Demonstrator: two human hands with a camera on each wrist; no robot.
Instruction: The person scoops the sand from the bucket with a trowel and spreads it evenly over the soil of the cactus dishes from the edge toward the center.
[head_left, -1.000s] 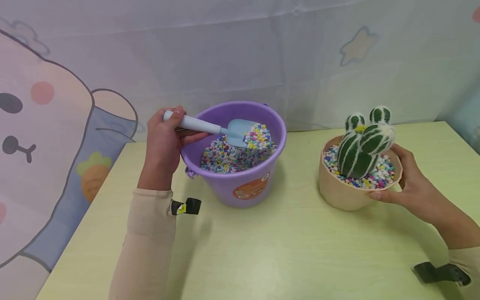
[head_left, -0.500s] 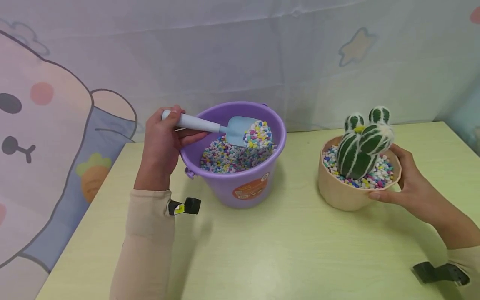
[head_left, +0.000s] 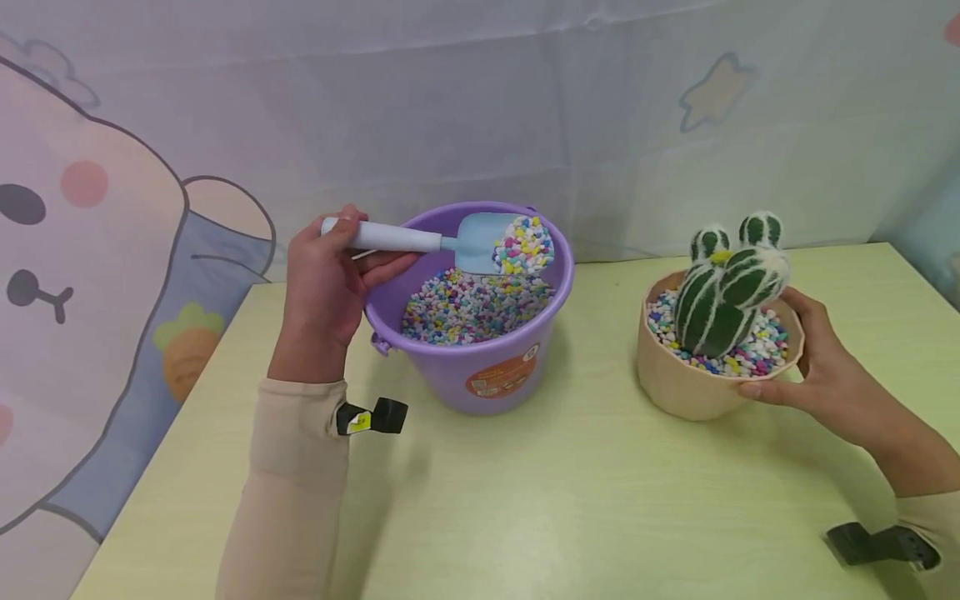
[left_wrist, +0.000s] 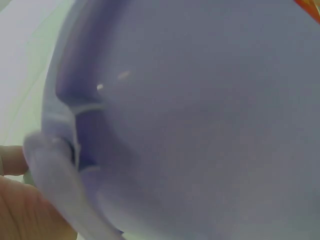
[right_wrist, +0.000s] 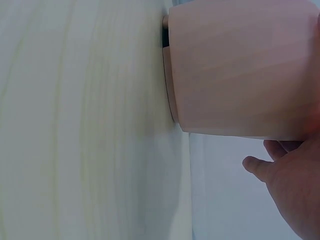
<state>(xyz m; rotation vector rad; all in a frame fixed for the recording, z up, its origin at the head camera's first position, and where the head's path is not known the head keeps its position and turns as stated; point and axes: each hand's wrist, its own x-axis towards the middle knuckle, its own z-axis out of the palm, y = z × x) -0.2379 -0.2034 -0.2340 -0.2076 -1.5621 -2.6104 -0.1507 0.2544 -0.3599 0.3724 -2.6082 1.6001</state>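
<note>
Left hand (head_left: 322,283), fingers curled round the pale blue plastic scoop (head_left: 450,243), holds heaped coloured pebbles above the purple plastic bucket (head_left: 480,367); keeping it level should prevent spills. Right hand (head_left: 813,367) cups the beige cactus pot (head_left: 682,383) nearer the table's right edge.

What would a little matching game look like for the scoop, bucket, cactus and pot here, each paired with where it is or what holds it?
Things:
1. scoop
2. bucket
3. cactus
4. pot

Places:
A. stands in pebbles in the pot
B. gripped by the left hand, heaped with pebbles
C. held by the right hand
D. on the table, part filled with pebbles

Pairs: 1-B, 2-D, 3-A, 4-C
</note>
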